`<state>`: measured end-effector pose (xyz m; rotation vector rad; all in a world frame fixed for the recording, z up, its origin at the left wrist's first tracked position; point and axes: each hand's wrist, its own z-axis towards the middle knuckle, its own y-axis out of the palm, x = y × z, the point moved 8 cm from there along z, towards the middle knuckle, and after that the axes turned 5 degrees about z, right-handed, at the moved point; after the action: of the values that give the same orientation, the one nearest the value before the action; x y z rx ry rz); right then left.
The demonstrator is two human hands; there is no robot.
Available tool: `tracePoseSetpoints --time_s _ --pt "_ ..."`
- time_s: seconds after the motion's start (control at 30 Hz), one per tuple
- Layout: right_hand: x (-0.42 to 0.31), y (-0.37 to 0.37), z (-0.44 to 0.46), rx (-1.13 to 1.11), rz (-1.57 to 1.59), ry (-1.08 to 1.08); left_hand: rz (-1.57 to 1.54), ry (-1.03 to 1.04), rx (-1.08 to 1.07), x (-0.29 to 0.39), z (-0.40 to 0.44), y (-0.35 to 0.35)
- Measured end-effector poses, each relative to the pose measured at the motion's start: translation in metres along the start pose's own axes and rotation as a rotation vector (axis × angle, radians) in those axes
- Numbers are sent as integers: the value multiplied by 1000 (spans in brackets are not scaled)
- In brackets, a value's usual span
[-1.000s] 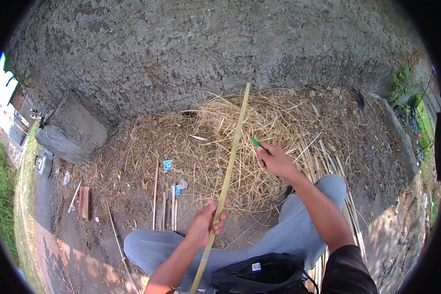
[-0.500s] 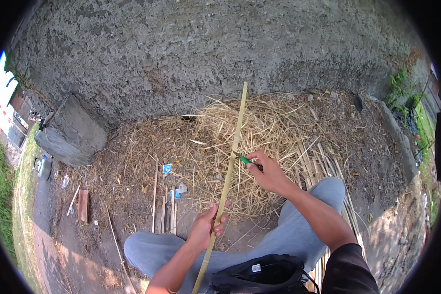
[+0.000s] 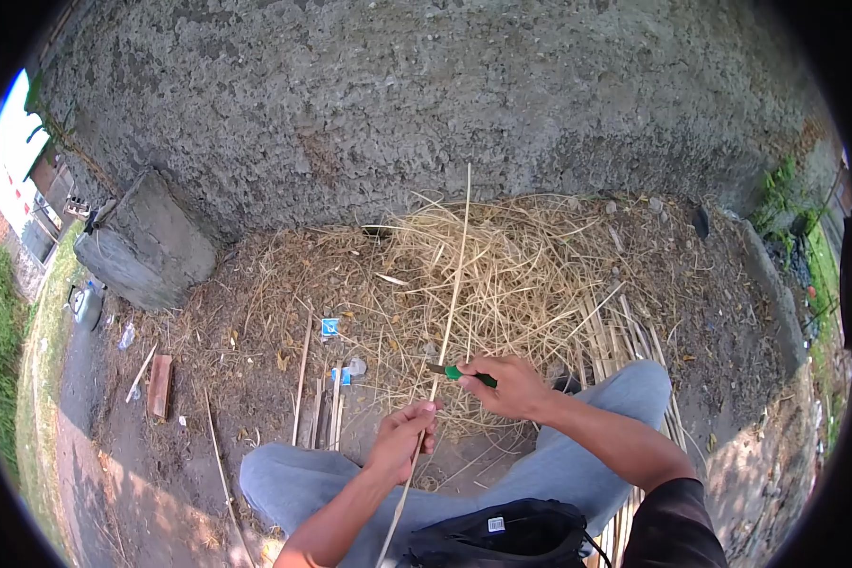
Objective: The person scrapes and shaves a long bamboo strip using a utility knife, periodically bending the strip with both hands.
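Note:
A long thin bamboo strip (image 3: 455,284) runs upward from between the person's legs toward the wall, its narrow edge facing the camera. My left hand (image 3: 405,438) is closed around the strip at its lower part. My right hand (image 3: 506,386) grips a green-handled knife (image 3: 454,372), whose dark blade lies against the strip just above my left hand. Behind the strip is a heap of pale shavings (image 3: 511,275).
A rough grey wall (image 3: 398,104) rises behind the heap. At the left are a concrete block (image 3: 150,244), a reddish brick (image 3: 160,386) and a metal kettle (image 3: 86,308). Split strips (image 3: 625,331) lie by the right knee. A black bag (image 3: 502,535) rests in the lap.
The knife has moved down along the strip toward my left hand. The strip has turned from its broad face to its thin edge. The view has shifted slightly.

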<state>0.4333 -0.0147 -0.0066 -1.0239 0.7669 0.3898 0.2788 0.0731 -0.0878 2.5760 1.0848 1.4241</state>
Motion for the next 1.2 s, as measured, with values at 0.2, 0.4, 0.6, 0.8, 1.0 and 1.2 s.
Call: tracePoseSetpoints --time_s 0.2,0.4,0.6,0.8,1.0,1.2 --pt "2 7 -5 -45 16 51 -42 -7 -15 14 -12 10" --pt "-5 13 -7 3 46 -44 -80 51 -60 22 -9 11" --pt "-17 13 -8 26 60 -93 -148 2 -140 16 -5 12" --pt "-24 16 -9 57 71 -107 -172 23 -96 16 -2 11" --pt "-29 11 -13 129 -62 -229 -155 59 -75 17 -10 16" --pt "-36 5 -13 236 -161 -302 -190 73 -63 26 -18 23"
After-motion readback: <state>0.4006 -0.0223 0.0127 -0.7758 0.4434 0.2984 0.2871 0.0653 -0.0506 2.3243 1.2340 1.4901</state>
